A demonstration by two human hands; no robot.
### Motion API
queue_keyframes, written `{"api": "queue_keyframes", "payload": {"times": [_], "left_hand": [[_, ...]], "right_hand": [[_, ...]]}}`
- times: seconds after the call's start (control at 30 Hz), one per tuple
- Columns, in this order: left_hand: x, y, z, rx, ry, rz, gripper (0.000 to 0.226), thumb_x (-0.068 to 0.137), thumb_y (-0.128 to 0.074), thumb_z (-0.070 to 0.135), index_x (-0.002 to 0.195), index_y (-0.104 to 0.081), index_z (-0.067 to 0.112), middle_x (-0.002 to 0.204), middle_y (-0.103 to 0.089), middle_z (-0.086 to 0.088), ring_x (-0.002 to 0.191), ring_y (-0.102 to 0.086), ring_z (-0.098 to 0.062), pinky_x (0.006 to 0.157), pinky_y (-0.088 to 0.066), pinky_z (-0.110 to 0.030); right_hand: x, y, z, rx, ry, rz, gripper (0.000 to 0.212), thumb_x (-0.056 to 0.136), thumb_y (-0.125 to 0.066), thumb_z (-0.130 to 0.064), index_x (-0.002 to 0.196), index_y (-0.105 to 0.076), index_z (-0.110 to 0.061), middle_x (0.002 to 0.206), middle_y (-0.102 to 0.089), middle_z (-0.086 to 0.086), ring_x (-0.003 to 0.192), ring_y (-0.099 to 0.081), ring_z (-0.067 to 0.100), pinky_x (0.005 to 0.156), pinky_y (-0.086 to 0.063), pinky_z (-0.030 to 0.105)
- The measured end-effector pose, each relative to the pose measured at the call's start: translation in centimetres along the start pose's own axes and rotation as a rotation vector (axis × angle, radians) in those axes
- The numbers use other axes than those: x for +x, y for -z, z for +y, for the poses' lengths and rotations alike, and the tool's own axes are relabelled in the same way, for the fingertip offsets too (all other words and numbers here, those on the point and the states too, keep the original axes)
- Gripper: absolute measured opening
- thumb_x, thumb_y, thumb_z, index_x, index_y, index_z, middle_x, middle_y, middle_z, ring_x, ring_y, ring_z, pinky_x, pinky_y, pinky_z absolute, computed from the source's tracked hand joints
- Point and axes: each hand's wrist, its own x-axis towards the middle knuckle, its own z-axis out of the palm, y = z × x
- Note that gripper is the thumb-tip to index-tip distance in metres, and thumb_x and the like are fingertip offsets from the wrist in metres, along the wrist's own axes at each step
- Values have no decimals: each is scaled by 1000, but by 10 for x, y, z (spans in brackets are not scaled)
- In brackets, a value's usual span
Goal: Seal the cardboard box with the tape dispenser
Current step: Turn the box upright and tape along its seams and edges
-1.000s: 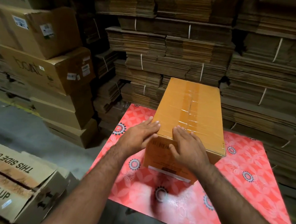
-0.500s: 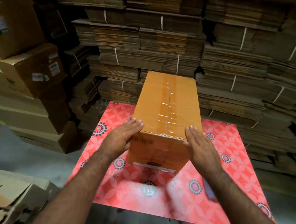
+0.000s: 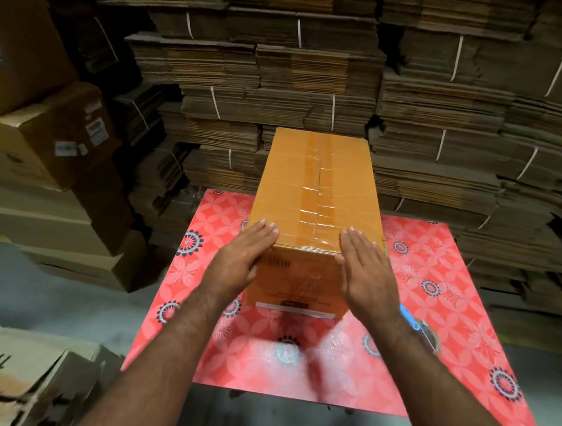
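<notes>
Two hands, left hand (image 3: 242,258), right hand (image 3: 366,272), flanking box (image 3: 317,195)

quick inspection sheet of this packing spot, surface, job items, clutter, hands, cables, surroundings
surface: red floral table cover, lying flat under the box.
job's things: cardboard box upright on the cover, clear tape along its top seam and over the near edge; tape dispenser on the cover, partly hidden behind the right forearm.
clutter: nothing seen on the cover besides these.
grippers: left hand flat on the box's near left corner; right hand flat on its near right corner, fingers straight.
cables: nothing seen.
surroundings: strapped bundles of flattened cardboard behind; stacked cartons on the left; open carton printed THIS, lower left.
</notes>
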Motion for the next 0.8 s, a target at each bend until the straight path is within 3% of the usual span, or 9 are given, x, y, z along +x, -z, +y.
{"api": "queue_keyframes", "payload": {"times": [0.07, 0.17, 0.23, 0.3, 0.43, 0.5, 0.67, 0.73, 0.8], "left_hand": [[-2, -7, 15, -84, 160, 123, 47, 95, -59, 7, 141, -55, 6, 151, -47, -9, 144, -39, -24, 118, -33, -42], [0, -12, 47, -237, 553, 211, 53, 105, -41, 24, 152, -33, 2, 157, -35, -16, 147, -33, -29, 119, -25, -27], [4, -10, 58, -276, 704, 212, 52, 107, -39, 24, 155, -28, 7, 147, -51, -19, 134, -49, -34, 105, -35, -28], [11, -5, 63, -301, 821, 217, 48, 108, -38, 25, 154, -36, 13, 133, -63, -16, 121, -58, -33, 91, -40, -27], [28, -2, 58, -244, 950, 207, 39, 108, -33, 27, 132, -59, 10, 116, -68, -18, 109, -61, -37, 78, -37, -29], [37, -2, 55, -225, 1016, 149, 42, 108, -32, 29, 126, -60, 5, 118, -66, -23, 109, -60, -39, 82, -40, -33], [45, 5, 46, -420, 1158, -18, 60, 106, -24, 49, 139, -53, 9, 141, -54, -19, 128, -50, -37, 110, -39, -46], [41, 9, 43, -442, 1151, -63, 61, 104, -25, 54, 143, -51, 14, 144, -52, -16, 131, -48, -36, 111, -38, -49], [39, 13, 41, -378, 1054, 2, 49, 104, -36, 44, 137, -56, 14, 134, -59, -13, 123, -55, -34, 102, -45, -41]], "right_hand": [[-2, -7, -10, 41, -176, 92, 48, 102, -41, -27, 142, -49, -2, 148, -46, 16, 140, -40, 30, 118, -25, 44], [6, -12, -27, 252, -519, 214, 54, 101, -35, -26, 139, -45, 10, 146, -44, 27, 140, -37, 40, 118, -25, 48], [17, -12, -29, 354, -646, 215, 57, 97, -33, -22, 141, -39, 14, 149, -38, 31, 143, -31, 42, 120, -16, 42], [25, -11, -26, 412, -704, 224, 58, 94, -33, -16, 143, -34, 14, 151, -34, 30, 145, -26, 40, 121, -10, 35], [31, -9, -20, 449, -753, 277, 50, 95, -40, 0, 143, -36, 13, 150, -37, 29, 143, -31, 39, 118, -17, 34], [36, -8, -14, 473, -827, 224, 49, 97, -40, -1, 144, -36, 11, 150, -39, 28, 140, -35, 38, 114, -23, 33], [49, 1, 8, 503, -947, 50, 39, 100, -39, -17, 133, -49, -1, 127, -58, 27, 114, -54, 43, 91, -42, 39], [49, 8, 15, 524, -925, -22, 34, 99, -41, -19, 126, -54, -5, 119, -62, 24, 108, -57, 41, 86, -44, 39], [50, 14, 20, 526, -851, -77, 33, 98, -42, -21, 126, -55, -7, 118, -63, 22, 106, -58, 40, 86, -45, 40]]}}
